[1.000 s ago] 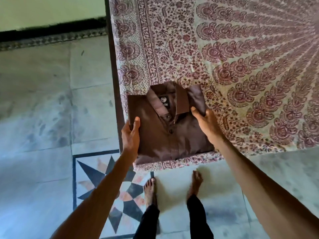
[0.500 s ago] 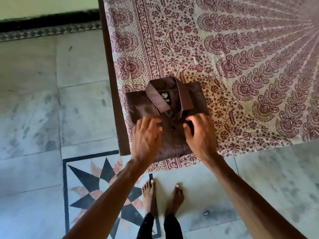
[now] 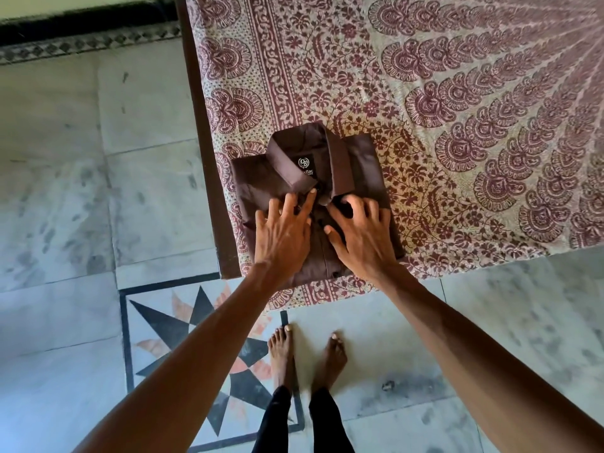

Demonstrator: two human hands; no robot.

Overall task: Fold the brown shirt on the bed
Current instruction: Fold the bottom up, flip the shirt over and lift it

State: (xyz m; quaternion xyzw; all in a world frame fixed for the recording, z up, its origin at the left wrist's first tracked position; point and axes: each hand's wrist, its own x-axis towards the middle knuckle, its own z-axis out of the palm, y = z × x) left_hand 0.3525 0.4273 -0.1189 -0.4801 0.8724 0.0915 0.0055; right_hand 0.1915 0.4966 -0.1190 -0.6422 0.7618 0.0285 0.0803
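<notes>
Folded brown shirt (image 3: 356, 165) on bed (image 3: 457, 93), both hands pressing.
Left hand (image 3: 281, 233) and right hand (image 3: 359, 237) lie spread, palms down, gripping nothing; collar (image 3: 294, 165) just beyond fingertips.

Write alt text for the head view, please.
Both hands, left hand and right hand, press flat on a folded brown shirt near the corner of a bed with a patterned sheet; bare feet stand below.

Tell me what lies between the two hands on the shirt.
In the head view, only the brown shirt's buttoned front strip shows between the left hand and right hand.
</notes>
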